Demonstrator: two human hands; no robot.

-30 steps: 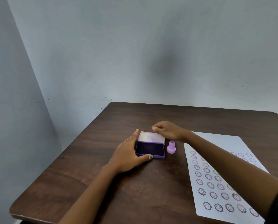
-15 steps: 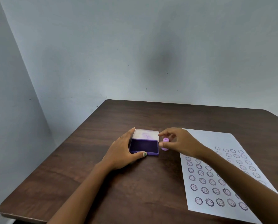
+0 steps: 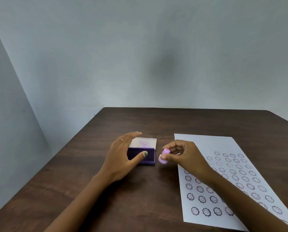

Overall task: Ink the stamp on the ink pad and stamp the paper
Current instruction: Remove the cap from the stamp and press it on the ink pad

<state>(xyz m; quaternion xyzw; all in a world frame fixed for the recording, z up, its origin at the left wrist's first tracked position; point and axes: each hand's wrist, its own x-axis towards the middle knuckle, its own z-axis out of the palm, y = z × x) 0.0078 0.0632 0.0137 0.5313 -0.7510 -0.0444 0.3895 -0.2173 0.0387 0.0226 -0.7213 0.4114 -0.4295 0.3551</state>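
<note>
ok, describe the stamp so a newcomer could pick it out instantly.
On the dark wooden table, look between the open purple ink pad and the white paper. The stamp is the small lilac cylinder pinched in the right hand, tilted: the only pale purple item off the table.

Bare room: wooden table [image 3: 140,198], plain walls [image 3: 140,56]

The near-left part of the ink pad [image 3: 145,154] is covered by the left hand [image 3: 123,158]. The stamp's [image 3: 164,156] face cannot be made out. The paper's [image 3: 207,143] near-right corner is cut off by the frame edge, and several printed marks toward the desk's [image 3: 140,198] right edge are hidden under the right forearm.
</note>
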